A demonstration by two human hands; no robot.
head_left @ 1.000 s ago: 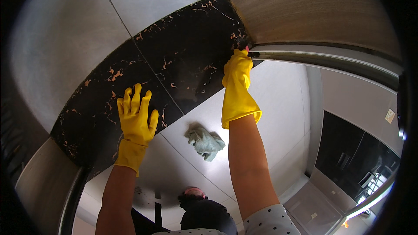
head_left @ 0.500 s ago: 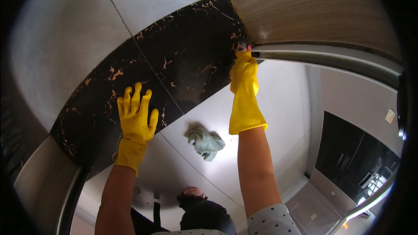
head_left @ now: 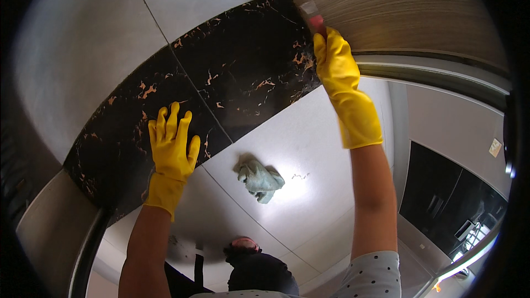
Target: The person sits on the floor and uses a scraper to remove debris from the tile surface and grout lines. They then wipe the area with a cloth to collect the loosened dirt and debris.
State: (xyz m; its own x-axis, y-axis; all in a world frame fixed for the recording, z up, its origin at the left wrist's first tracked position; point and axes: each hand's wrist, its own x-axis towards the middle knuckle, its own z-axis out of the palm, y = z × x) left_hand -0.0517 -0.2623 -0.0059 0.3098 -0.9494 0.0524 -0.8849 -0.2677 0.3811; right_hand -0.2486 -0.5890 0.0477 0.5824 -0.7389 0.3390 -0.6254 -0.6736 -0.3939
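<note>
My left hand, in a yellow rubber glove, rests flat with fingers spread on the black, orange-veined stone strip of the floor. My right hand, gloved the same way, is closed around a small tool with a pinkish-red part and a pale, blurred end. That end lies against the lower edge of the wood-grain panel, where it meets the black stone. Whether it is a brush or a scraper I cannot tell. A crumpled grey-green cloth lies on the white tile between my forearms.
A pale metal door track runs right from beside my right wrist. Another wooden jamb stands at the lower left. Grey tiles lie beyond the black strip. Dark cabinets are at the far right.
My right hand has moved right and farther away, carrying the tool from the track's end up along the wood panel's edge. My left hand and the cloth stay put.
</note>
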